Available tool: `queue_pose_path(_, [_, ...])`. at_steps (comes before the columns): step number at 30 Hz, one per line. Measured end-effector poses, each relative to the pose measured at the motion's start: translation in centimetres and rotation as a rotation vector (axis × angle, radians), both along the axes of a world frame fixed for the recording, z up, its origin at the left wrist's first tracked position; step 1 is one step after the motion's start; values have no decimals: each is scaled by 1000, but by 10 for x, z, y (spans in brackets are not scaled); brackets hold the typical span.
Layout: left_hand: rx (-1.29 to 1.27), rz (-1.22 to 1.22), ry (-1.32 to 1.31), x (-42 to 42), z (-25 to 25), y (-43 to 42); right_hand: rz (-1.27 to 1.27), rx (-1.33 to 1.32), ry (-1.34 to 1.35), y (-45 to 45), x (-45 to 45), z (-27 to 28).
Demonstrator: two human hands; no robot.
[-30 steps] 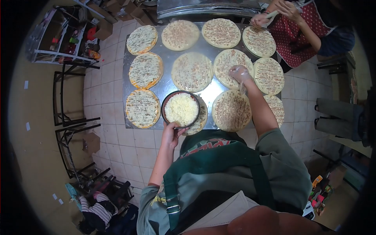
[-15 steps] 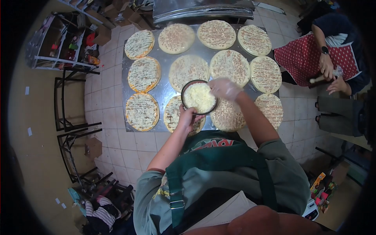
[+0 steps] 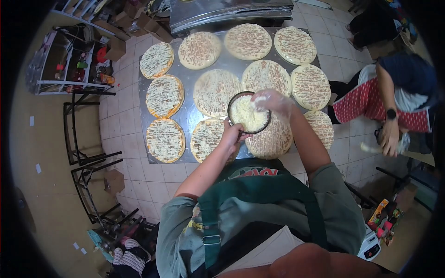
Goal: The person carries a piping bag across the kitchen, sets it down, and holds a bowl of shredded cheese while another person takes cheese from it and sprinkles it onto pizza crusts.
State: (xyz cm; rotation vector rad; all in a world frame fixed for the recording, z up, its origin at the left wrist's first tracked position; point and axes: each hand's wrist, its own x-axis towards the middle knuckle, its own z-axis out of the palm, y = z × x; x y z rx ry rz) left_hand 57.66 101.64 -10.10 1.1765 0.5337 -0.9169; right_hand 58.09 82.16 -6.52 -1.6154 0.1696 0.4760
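My left hand (image 3: 233, 135) grips the lower left rim of a dark round bowl (image 3: 230, 112), thumb over the edge. Shredded white cheese (image 3: 246, 113) fills the bowl. My right hand (image 3: 274, 103), in a clear plastic glove, has its fingers curled into the cheese at the bowl's upper right side. Under and around the bowl lie several round pizzas on a metal table (image 3: 189, 92). A pizza (image 3: 269, 139) is partly covered by the bowl and my right forearm. Another pizza (image 3: 208, 139) sits below my left hand, and one more (image 3: 266, 76) lies just beyond my right hand.
On the right, a co-worker in a red dotted apron (image 3: 366, 99) stands beside the table, holding a pale object. Behind the table is a metal appliance (image 3: 232, 16). Shelving (image 3: 69, 85) and black metal frames (image 3: 85, 125) stand to the left.
My right fingers have gone from the bowl's rim further into the cheese. The bowl has shifted slightly right in view. The co-worker has moved lower in view, hands lowered.
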Motion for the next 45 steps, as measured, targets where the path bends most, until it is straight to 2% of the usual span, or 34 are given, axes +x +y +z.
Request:
queue_pose_path(1, [1, 0, 2, 1, -1, 0, -59, 142, 65, -8, 5, 6])
queue_pose_path(2, [25, -6, 21, 3, 0, 2, -60, 142, 65, -16, 15, -1])
queue_pose_path(4, [53, -11, 46, 4, 0, 8, -232, -188, 216, -30, 36, -24])
queue_pose_path(6, [77, 27, 52, 2, -1, 21, -219, -217, 263, -43, 50, -47])
queue_pose_path(8, [114, 2, 64, 1, 8, 34, 94, -764, -213, -60, 70, -84])
queue_pose_path(9, [117, 27, 27, -2, 9, 40, 96, -761, -212, -60, 80, -74])
queue_pose_path(11, [148, 71, 16, -5, 15, 49, 75, -1022, -66, -62, 103, -55])
queue_pose_path(15, [98, 141, -4, -8, 18, 65, -34, -943, -106, -101, 125, -94])
queue_pose_path(17, [78, 169, -11, -11, 15, 69, -24, -1040, -83, -117, 127, -109])
queue_pose_path(20, [56, 180, -22, -11, 14, 71, -3, -1082, 78, -101, 98, -60])
queue_pose_path(21, [62, 162, -23, -11, 14, 71, -3, -1086, 83, -104, 92, -74])
queue_pose_path(23, [69, 147, -10, -10, 19, 69, -171, -955, -185, -106, 73, -96])
queue_pose_path(24, [80, 135, -3, -9, 21, 67, -176, -959, -180, -107, 68, -97])
queue_pose_path(26, [88, 113, 9, -7, 20, 66, -197, -998, 10, -100, 55, -88])
queue_pose_path(27, [100, 99, 20, -7, 20, 66, -318, -837, 109, -96, 46, -81])
queue_pose_path(30, [61, 84, -16, -7, 20, 64, -285, -777, 148, -88, 25, -69])
queue_pose_path(33, [76, 79, -21, -6, 19, 64, -280, -684, 85, -88, 7, -98])
queue_pose_path(37, [58, 70, 8, -6, 17, 66, -246, -792, 80, -79, 1, -85])
queue_pose_path(40, [48, 122, 31, -7, 15, 67, -397, -659, 186, -90, 11, -91])
queue_pose_path(42, [5, 129, 49, -9, 8, 71, -460, -720, -125, -102, 23, -98])
queue_pose_path(45, [11, 139, 19, -11, 11, 71, -441, -706, -189, -119, 54, -110])
